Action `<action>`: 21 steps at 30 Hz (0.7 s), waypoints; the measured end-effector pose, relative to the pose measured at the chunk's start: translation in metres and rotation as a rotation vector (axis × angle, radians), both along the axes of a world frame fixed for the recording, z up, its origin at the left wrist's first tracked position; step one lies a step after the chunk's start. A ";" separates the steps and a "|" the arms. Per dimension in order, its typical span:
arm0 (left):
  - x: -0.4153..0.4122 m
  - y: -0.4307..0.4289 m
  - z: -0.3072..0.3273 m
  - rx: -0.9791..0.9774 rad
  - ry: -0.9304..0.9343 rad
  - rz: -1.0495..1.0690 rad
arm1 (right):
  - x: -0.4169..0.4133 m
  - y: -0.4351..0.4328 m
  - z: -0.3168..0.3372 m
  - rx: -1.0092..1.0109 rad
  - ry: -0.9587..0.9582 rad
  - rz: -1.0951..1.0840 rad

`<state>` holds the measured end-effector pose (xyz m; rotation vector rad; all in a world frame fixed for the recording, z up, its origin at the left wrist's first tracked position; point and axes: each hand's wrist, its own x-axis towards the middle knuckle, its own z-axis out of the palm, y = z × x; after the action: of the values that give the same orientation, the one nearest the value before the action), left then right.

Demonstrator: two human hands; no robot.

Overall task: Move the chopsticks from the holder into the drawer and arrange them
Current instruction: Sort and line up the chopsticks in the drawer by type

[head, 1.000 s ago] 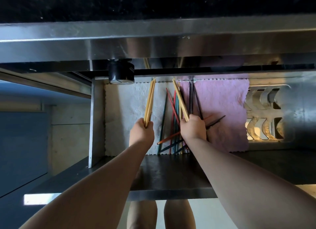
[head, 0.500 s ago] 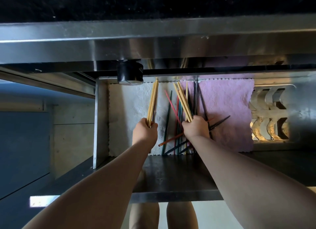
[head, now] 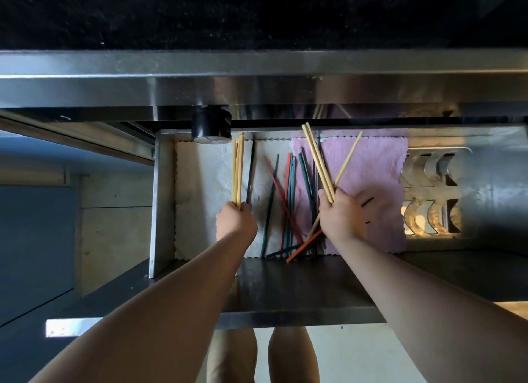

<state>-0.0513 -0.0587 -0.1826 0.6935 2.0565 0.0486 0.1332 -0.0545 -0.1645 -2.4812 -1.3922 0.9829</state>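
Observation:
The open metal drawer [head: 163, 199] is lined with a white cloth [head: 200, 199] and a pink cloth [head: 377, 177]. My left hand [head: 235, 221] grips a bundle of pale wooden chopsticks [head: 237, 171] that points straight away over the white cloth. My right hand [head: 343, 217] grips several more wooden chopsticks [head: 318, 161], fanned out above the pink cloth. Between the hands lies a loose pile of red, green, blue and dark chopsticks [head: 288, 208], crossing one another. The holder is not in view.
A black round knob [head: 211, 125] hangs under the steel counter edge [head: 257, 77] above the drawer's back. A metal wall with wavy cut-outs [head: 428, 194] stands at the drawer's right. The drawer's dark front ledge [head: 300, 291] lies below my arms.
My right hand has lifted its wooden chopsticks up out of the coloured pile and they now fan apart. My left hand's bundle has straightened to point directly away.

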 end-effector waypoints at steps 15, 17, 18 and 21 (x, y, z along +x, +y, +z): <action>0.019 0.002 -0.006 -0.052 -0.075 -0.158 | 0.035 -0.003 0.026 0.214 0.111 0.243; 0.026 0.002 -0.007 -0.040 -0.079 -0.181 | 0.041 -0.005 0.024 0.189 0.073 0.252; 0.030 0.003 -0.006 -0.030 -0.084 -0.185 | 0.045 -0.005 0.024 0.176 0.070 0.241; 0.044 0.003 -0.004 -0.019 -0.081 -0.241 | 0.053 -0.007 0.024 0.131 0.086 0.191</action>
<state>-0.0071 -0.0558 -0.1863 0.9077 1.8814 -0.0795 0.1860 -0.0617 -0.1408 -2.2191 -1.6328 0.9857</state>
